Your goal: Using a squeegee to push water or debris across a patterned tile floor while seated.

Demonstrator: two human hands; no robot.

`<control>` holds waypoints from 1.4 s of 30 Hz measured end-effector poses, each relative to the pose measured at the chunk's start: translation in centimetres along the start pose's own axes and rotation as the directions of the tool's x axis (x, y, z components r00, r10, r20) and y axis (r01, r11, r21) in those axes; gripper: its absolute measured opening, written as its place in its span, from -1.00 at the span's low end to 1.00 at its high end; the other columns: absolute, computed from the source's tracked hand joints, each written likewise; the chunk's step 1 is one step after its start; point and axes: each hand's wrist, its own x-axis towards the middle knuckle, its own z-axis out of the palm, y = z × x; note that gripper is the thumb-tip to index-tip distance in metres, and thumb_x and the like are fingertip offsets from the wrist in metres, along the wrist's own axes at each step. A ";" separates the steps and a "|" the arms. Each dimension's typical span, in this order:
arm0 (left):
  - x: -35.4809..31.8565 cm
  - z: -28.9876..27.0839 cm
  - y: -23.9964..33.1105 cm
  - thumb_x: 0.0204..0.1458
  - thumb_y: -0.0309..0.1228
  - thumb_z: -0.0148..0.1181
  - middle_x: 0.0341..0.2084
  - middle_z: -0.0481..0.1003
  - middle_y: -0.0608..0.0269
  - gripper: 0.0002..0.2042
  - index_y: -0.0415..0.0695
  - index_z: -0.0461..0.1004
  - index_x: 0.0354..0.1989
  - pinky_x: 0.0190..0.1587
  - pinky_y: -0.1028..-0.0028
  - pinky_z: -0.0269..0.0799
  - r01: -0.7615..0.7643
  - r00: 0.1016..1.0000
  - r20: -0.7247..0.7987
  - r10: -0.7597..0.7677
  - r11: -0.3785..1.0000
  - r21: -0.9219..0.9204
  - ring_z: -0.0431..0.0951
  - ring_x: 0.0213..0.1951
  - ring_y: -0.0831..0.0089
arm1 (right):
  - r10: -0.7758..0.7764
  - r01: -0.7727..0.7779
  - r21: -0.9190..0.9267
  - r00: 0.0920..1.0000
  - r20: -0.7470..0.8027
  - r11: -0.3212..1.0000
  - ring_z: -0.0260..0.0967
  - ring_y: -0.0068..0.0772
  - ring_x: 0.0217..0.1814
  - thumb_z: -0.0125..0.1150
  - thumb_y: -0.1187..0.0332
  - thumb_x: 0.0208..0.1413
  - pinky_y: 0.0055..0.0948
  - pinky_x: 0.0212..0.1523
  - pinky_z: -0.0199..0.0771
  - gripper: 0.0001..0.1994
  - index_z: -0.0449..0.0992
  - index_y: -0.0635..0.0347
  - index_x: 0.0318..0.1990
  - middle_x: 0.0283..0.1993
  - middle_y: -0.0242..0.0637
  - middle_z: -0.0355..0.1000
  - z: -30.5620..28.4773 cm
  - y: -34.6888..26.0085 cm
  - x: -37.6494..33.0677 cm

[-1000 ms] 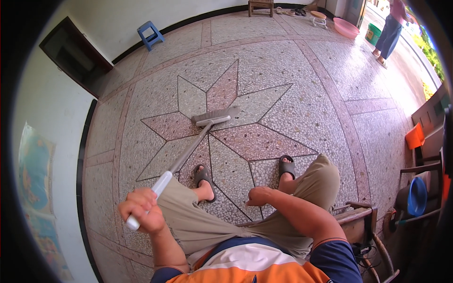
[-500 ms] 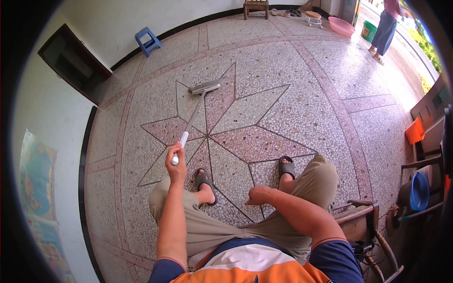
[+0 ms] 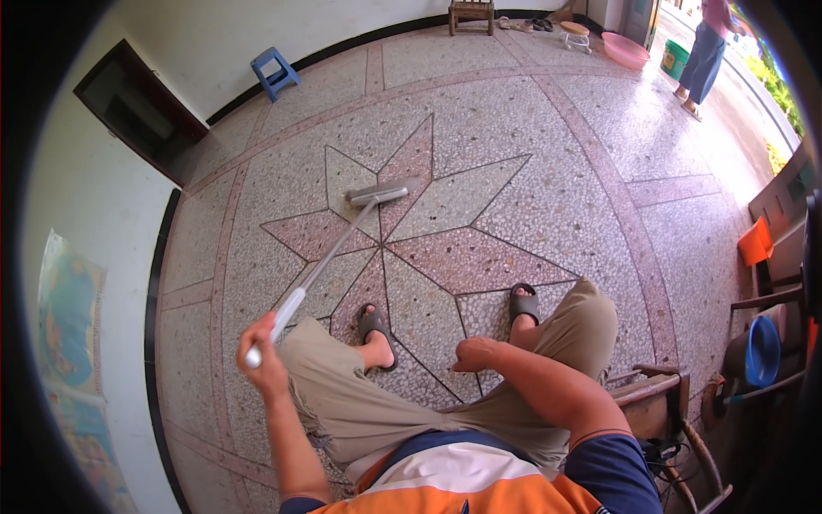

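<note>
Speckled terrazzo floor (image 3: 591, 223), inlaid with a pink-and-grey star, extends ahead of the left grip (image 3: 270, 370); blue plastic stool (image 3: 275, 74) stands far forward of it. White-handled, grey-shafted floor mop (image 3: 330, 258): head forward-right of the left grip, long axis slanting that way. Left grip clenched around the near end. Right grip (image 3: 476, 354) curled; closure cannot be told.

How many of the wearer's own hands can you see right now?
2: the left hand, gripping the white end of the long-handled floor tool, and the right hand, curled, left of the right knee.
</note>
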 end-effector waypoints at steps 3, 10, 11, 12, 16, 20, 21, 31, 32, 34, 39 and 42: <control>0.4 -3.6 2.9 0.21 -0.25 0.01 -0.45 0.46 0.17 -0.74 -0.17 0.32 -0.43 0.03 0.14 0.39 -0.212 0.972 -0.126 0.199 0.973 -0.096 0.51 -0.27 0.25 | -0.040 0.039 -0.017 0.997 -0.059 0.999 0.48 0.01 -0.12 0.14 -0.08 0.01 -0.12 -0.08 0.45 -0.55 0.65 0.16 -0.33 -0.23 -0.04 0.54 0.8 0.6 0.1; 1.3 -4.8 10.5 0.24 -0.08 -0.04 -0.68 0.13 0.39 -0.66 -0.02 0.14 -0.47 -0.48 0.51 0.22 -0.403 0.906 -0.281 0.315 0.845 -0.351 0.14 -0.66 0.60 | -0.011 0.011 -0.002 1.000 0.018 1.000 0.47 -0.01 -0.03 0.17 -0.05 -0.01 -0.14 -0.01 0.45 -0.52 0.62 0.23 -0.24 -0.12 -0.02 0.52 0.9 0.8 0.4; 1.6 -4.4 10.5 0.24 -0.08 -0.04 -0.68 0.13 0.39 -0.66 -0.02 0.14 -0.47 -0.48 0.51 0.22 -0.402 0.906 -0.283 0.314 0.846 -0.351 0.14 -0.66 0.60 | -0.028 0.028 -0.004 0.999 -0.014 1.000 0.48 -0.01 -0.08 0.16 -0.07 -0.01 -0.12 -0.05 0.45 -0.54 0.63 0.19 -0.29 -0.18 -0.04 0.53 1.2 1.0 0.6; 1.8 -4.0 10.2 0.24 -0.09 -0.04 -0.68 0.13 0.40 -0.66 -0.03 0.15 -0.47 -0.50 0.50 0.23 -0.391 0.912 -0.281 0.300 0.841 -0.373 0.14 -0.67 0.60 | -0.046 0.045 -0.006 0.998 -0.047 0.999 0.48 0.00 -0.13 0.16 -0.08 0.00 -0.10 -0.08 0.45 -0.56 0.64 0.15 -0.34 -0.24 -0.06 0.55 1.5 1.2 0.7; 2.1 -1.1 10.0 0.23 -0.14 -0.02 -0.69 0.15 0.40 -0.68 -0.04 0.14 -0.48 -0.53 0.47 0.25 -0.412 0.904 -0.273 0.329 0.840 -0.353 0.14 -0.68 0.59 | -0.032 0.031 -0.015 0.999 -0.036 0.999 0.48 -0.01 -0.12 0.16 -0.08 0.00 -0.10 -0.08 0.45 -0.56 0.64 0.14 -0.32 -0.23 -0.06 0.55 1.4 1.2 0.6; 1.9 2.6 8.2 0.20 -0.33 -0.07 -0.70 0.18 0.36 -0.76 -0.06 0.15 -0.52 -0.50 0.43 0.31 -0.401 0.915 -0.206 0.347 0.842 -0.362 0.17 -0.66 0.55 | -0.040 0.040 -0.009 0.998 -0.043 0.999 0.48 -0.01 -0.11 0.15 -0.07 0.02 -0.10 -0.08 0.45 -0.57 0.64 0.14 -0.31 -0.22 -0.07 0.55 1.2 1.1 0.5; 2.0 3.3 7.2 0.20 -0.33 -0.07 -0.70 0.18 0.36 -0.76 -0.06 0.15 -0.52 -0.50 0.43 0.31 -0.399 0.916 -0.202 0.347 0.841 -0.365 0.17 -0.66 0.55 | -0.029 0.028 -0.006 0.999 -0.036 1.000 0.48 -0.01 -0.11 0.14 -0.07 0.02 -0.10 -0.08 0.45 -0.57 0.64 0.14 -0.30 -0.22 -0.07 0.55 1.0 1.0 0.4; 3.8 10.9 -5.4 0.18 -0.44 0.08 -0.35 0.50 0.11 -0.86 -0.26 0.36 -0.36 -0.04 0.33 0.39 -0.103 0.995 0.004 0.104 0.990 -0.101 0.49 -0.21 0.33 | -0.056 0.056 0.016 0.998 -0.042 0.998 0.48 -0.01 -0.11 0.14 -0.08 0.03 -0.11 -0.09 0.46 -0.58 0.64 0.10 -0.29 -0.22 -0.10 0.55 0.8 1.1 0.3; 4.3 11.5 -6.2 0.18 -0.41 0.11 -0.28 0.51 0.10 -0.84 -0.26 0.38 -0.36 -0.01 0.37 0.36 -0.074 0.994 0.075 0.077 0.997 -0.038 0.49 -0.13 0.33 | -0.049 0.049 0.012 0.998 -0.037 0.999 0.48 -0.01 -0.11 0.14 -0.08 0.03 -0.11 -0.09 0.46 -0.57 0.64 0.10 -0.29 -0.22 -0.10 0.55 0.7 1.0 0.3; 4.8 12.8 -7.7 0.18 -0.41 0.12 -0.25 0.51 0.10 -0.83 -0.25 0.38 -0.37 0.01 0.38 0.35 -0.067 0.993 0.096 0.072 0.996 -0.060 0.49 -0.10 0.33 | -0.041 0.041 0.006 0.999 -0.036 0.999 0.48 -0.01 -0.11 0.14 -0.08 0.03 -0.11 -0.09 0.46 -0.57 0.64 0.11 -0.29 -0.22 -0.09 0.55 0.6 0.9 0.4; 4.3 12.2 -10.5 0.16 -0.43 0.15 -0.17 0.52 0.05 -0.85 -0.24 0.38 -0.38 0.02 0.36 0.35 -0.074 0.989 0.124 0.078 0.996 -0.040 0.48 -0.05 0.29 | -0.059 0.061 0.023 0.995 -0.075 0.998 0.48 0.01 -0.10 0.15 -0.09 0.01 -0.12 -0.07 0.45 -0.54 0.64 0.17 -0.29 -0.21 -0.05 0.54 1.1 1.2 1.3; 3.1 11.4 -9.2 0.18 -0.43 0.11 -0.11 0.51 0.00 -0.88 -0.22 0.41 -0.34 0.07 0.35 0.32 -0.041 0.985 0.167 0.049 0.998 -0.046 0.47 -0.04 0.30 | -0.026 0.027 0.015 0.997 -0.069 1.000 0.48 0.02 -0.09 0.15 -0.10 0.01 -0.12 -0.06 0.45 -0.52 0.64 0.19 -0.29 -0.20 -0.04 0.54 1.6 2.0 1.4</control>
